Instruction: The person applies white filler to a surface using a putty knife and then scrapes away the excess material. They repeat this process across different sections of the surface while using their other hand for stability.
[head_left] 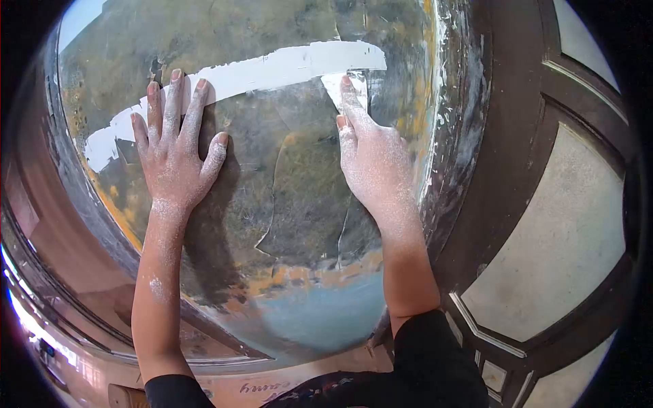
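My left hand (175, 153) rests with spread fingers against a painted panel (306, 183), its fingertips over a strip of white putty (272, 70). White dust coats both hands. Gripped in my right hand (375, 160) is a putty knife (333, 87), whose wide blade is smeared white and meets the strip's lower edge near its right end. The index finger lies extended along the blade; the handle is hidden under my palm. The strip curves from the panel's left side up toward the right. Below it, thin cracks run down the dark green-brown paint.
A worn frame (469, 109) with white smears borders the panel on the right. Beyond it stands dark panelling (510, 136) with pale insets (558, 231). Dark trim (68, 299) runs along the lower left. Blue paint (320, 316) covers the panel's lower part.
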Demonstrator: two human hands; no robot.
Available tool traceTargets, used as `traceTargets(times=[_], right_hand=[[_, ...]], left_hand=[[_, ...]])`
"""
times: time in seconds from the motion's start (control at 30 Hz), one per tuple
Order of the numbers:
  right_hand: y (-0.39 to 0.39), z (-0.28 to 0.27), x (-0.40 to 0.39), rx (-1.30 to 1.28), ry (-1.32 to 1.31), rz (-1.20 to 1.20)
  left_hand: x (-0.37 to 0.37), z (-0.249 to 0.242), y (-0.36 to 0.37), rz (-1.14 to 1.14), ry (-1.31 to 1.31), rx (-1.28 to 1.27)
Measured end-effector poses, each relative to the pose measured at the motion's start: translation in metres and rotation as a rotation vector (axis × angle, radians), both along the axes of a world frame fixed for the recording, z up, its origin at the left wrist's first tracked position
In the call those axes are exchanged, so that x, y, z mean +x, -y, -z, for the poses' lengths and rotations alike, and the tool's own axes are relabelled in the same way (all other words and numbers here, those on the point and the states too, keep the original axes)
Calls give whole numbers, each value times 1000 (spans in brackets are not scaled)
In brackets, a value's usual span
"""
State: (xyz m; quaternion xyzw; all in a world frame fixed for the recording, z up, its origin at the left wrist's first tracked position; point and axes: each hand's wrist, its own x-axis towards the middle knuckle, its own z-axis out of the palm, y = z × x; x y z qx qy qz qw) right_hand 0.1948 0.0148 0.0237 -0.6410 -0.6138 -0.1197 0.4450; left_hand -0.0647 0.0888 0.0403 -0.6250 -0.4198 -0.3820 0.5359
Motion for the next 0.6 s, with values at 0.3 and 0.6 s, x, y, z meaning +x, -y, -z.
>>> traceTargets(times=[0.3,0.6], right_hand=[[-7,5,-8,28,88,-40],[-4,10,-19,47,110,-33]], left_hand=[[-1,0,0,19,-11,1],[-2,1,-1,16,-14,-12]])
